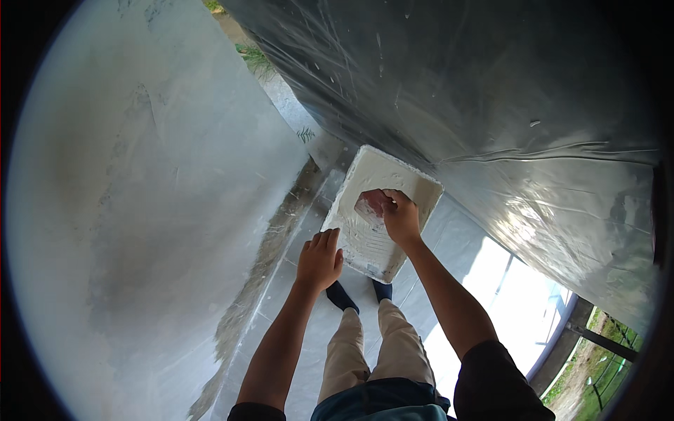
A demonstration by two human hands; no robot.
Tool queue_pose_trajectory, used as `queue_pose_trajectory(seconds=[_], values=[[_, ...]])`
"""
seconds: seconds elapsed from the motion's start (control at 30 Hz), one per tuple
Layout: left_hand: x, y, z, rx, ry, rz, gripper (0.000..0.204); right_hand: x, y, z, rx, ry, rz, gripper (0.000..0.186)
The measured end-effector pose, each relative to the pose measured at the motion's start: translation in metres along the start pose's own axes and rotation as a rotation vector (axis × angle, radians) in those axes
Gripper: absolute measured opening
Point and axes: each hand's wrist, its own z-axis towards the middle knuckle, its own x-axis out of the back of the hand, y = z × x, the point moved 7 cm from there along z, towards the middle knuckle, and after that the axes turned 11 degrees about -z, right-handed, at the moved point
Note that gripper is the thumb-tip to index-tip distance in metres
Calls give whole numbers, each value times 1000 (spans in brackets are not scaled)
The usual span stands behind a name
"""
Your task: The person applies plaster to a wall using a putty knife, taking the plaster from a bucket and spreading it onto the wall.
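Note:
A white paint tray point(423, 184) is below me, coated with thick white paint, its ribbed slope on the side nearer my feet. The fingers of my left hand point(319, 261) are closed at the tray's left rim, with the fingertips over the edge. Inside the tray, my right hand point(401, 217) pinches a flat reddish, paint-smeared piece point(373, 205) by its right side. That piece is low over the paint, and its exact kind does not show. My right fingers cover part of it.
A pale, patchy wall point(161, 210) rises on the left, with a rough brownish strip along its foot. Shiny dark plastic sheeting point(491, 91) hangs on the right. Grey sheeting point(449, 242) covers the floor under my dark-covered feet point(342, 297). Bright light enters at lower right, beside grass and a railing.

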Motion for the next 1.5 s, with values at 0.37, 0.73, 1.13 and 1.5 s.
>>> queue_pose_trajectory(seconds=[0.37, 0.73, 1.13, 1.5], values=[[-84, -39, -31, 151, -53, -102, 58, -33, 88, -13, -101, -61, -86, 25], [-161, -82, -77, 807, 444, -537, 82, -31, 109, -3, 135, -85, -181, 24], [-231, -64, -72, 1361, 599, -1748, 62, -40, 112, 3, 229, -96, -249, 25], [-229, -61, -73, 1329, 595, -1729, 63, -49, 108, 9, 323, -129, -323, 27]])
